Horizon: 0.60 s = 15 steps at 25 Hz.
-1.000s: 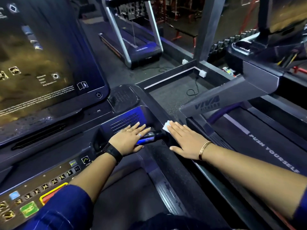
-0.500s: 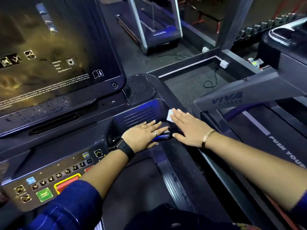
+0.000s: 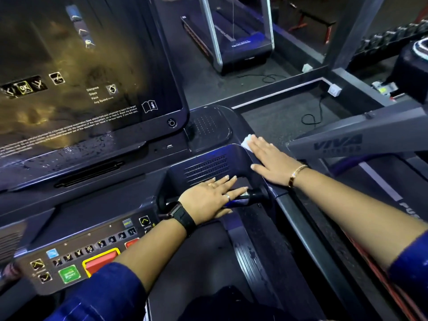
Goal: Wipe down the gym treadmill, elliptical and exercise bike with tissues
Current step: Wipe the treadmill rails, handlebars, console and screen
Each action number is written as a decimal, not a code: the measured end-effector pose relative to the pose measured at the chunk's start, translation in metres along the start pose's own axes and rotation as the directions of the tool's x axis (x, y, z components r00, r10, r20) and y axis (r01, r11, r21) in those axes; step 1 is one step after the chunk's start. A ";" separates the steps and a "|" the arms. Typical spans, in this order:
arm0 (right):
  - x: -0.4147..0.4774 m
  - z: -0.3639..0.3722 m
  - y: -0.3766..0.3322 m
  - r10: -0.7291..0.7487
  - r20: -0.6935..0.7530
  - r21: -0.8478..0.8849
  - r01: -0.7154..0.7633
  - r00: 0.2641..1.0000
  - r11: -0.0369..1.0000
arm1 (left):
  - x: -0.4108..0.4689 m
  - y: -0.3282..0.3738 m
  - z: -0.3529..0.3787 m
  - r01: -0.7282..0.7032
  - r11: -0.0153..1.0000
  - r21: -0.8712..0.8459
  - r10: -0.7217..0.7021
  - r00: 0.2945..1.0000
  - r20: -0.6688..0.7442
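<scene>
Pressing tissue (image 3: 246,142) under right hand (image 3: 274,164), fingers (image 3: 260,145) straight and together, on treadmill console's (image 3: 206,167) right edge. Tissue pokes out beyond fingertips, farther along that edge.

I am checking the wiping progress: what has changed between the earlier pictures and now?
The right hand, pressing the tissue flat, slid forward along the right edge of the treadmill console, away from the person. The left hand stays flat on the handlebar, fingers straight.
</scene>
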State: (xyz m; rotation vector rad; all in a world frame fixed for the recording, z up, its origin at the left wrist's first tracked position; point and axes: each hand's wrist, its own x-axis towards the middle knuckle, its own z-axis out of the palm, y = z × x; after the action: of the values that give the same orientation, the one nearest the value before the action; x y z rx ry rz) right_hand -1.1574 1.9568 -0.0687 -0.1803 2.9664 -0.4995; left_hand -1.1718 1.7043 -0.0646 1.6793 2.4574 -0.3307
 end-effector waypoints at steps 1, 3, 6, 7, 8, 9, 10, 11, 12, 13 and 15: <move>-0.010 0.001 0.002 -0.068 -0.003 -0.060 0.068 0.998 0.996 | 0.001 0.000 0.001 0.001 1.000 0.002 -0.001 1.000 0.007; -0.016 0.000 0.006 -0.089 0.010 -0.136 0.090 0.996 0.987 | 0.002 0.001 0.001 0.006 1.000 0.004 -0.006 1.000 0.016; 0.024 -0.011 -0.006 0.109 0.049 -0.120 -0.102 0.993 0.987 | 0.003 0.000 0.002 0.015 1.000 0.005 -0.015 1.000 0.014; 0.042 -0.013 -0.012 0.157 0.065 -0.078 -0.151 0.986 0.985 | 0.002 0.000 0.002 0.018 1.000 0.001 -0.018 1.000 0.021; 0.058 -0.013 -0.019 0.171 0.075 -0.066 -0.166 0.982 0.984 | 0.002 0.001 0.002 0.024 1.000 0.001 -0.025 0.999 0.026; 0.072 -0.011 -0.024 0.162 0.075 -0.088 -0.155 0.984 0.984 | 0.002 0.001 0.001 0.030 1.000 0.005 -0.030 0.999 0.031; 0.081 -0.010 -0.028 0.145 0.071 -0.124 -0.135 0.987 0.983 | 0.002 0.001 -0.001 0.032 0.999 0.005 -0.032 0.999 0.033; 0.085 -0.010 -0.030 0.123 0.069 -0.154 -0.111 0.990 0.982 | 0.003 0.001 -0.002 0.029 1.000 0.003 -0.029 0.999 0.032; 0.085 -0.011 -0.029 0.095 0.079 -0.175 -0.080 0.992 0.981 | 0.002 0.000 -0.003 0.027 1.000 0.002 -0.027 0.999 0.031; 0.079 -0.012 -0.027 0.057 0.093 -0.187 -0.039 0.994 0.982 | 0.002 0.001 -0.002 0.027 1.000 0.002 -0.027 0.999 0.032; 0.062 -0.012 -0.022 -0.038 0.103 -0.200 0.058 0.994 0.978 | 0.002 0.000 -0.002 0.028 1.000 0.008 -0.028 0.999 0.034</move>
State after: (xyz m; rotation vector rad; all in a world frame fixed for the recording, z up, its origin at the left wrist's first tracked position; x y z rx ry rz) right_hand -1.2181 1.9316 -0.0565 -0.2892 2.9169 -0.1857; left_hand -1.1719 1.7064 -0.0635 1.6294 2.4602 -0.3702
